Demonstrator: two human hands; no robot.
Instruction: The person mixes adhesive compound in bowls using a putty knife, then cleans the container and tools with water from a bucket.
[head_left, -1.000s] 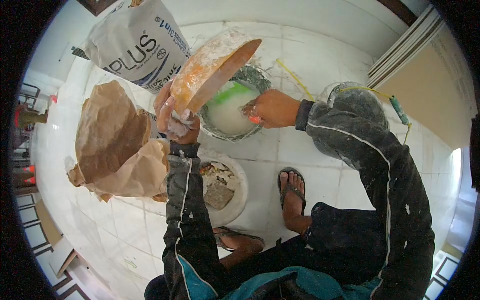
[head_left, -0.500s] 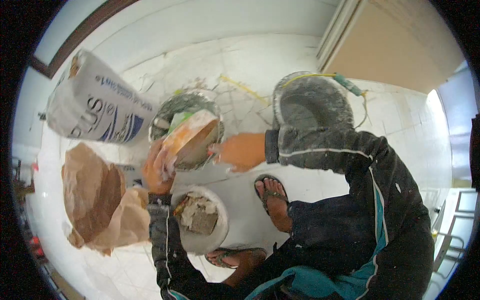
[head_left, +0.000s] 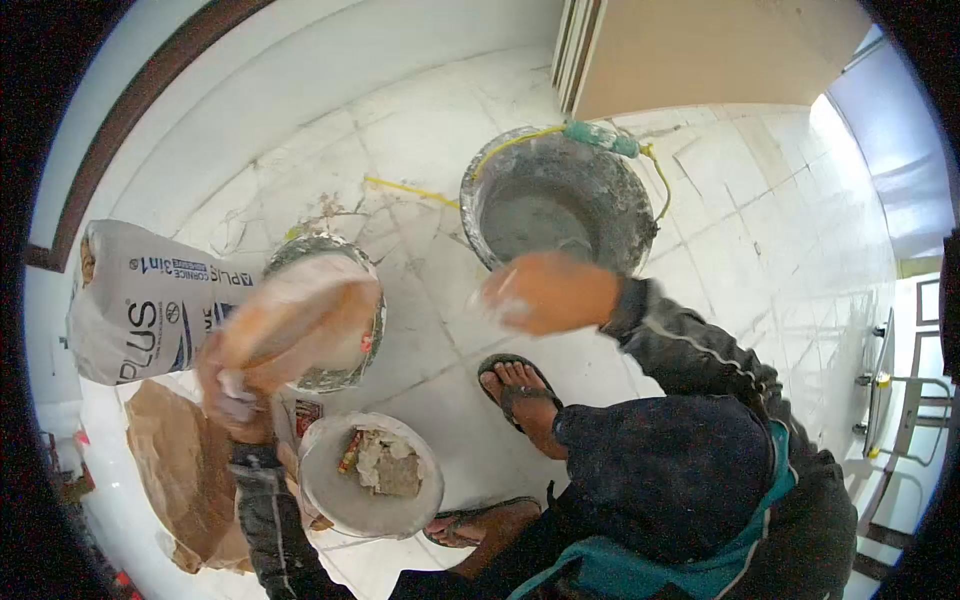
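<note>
My left hand [head_left: 238, 385] is closed on the edge of an orange, plaster-smeared curved piece [head_left: 305, 305], blurred by motion. That piece is over the bucket of whitish mix [head_left: 378, 340], hiding much of its opening. A small red-orange thing shows at the bucket's right inner side. My right hand [head_left: 545, 293] is over the floor, just at the near left rim of the large grey bucket [head_left: 545, 200]. Its fingers are smeared by motion, with white residue on them, and I cannot make out anything held.
A printed white sack [head_left: 150, 300] stands at left, with crumpled brown paper [head_left: 185, 470] below it. A white bucket of rubble [head_left: 375, 510] is near my feet. A yellow cord with a green connector [head_left: 600, 138] crosses the grey bucket's rim. Boards [head_left: 700, 55] lean at the back.
The view has turned toward the right. My right hand has left the mix bucket and moved right to the grey bucket. My left hand still holds the orange piece.
</note>
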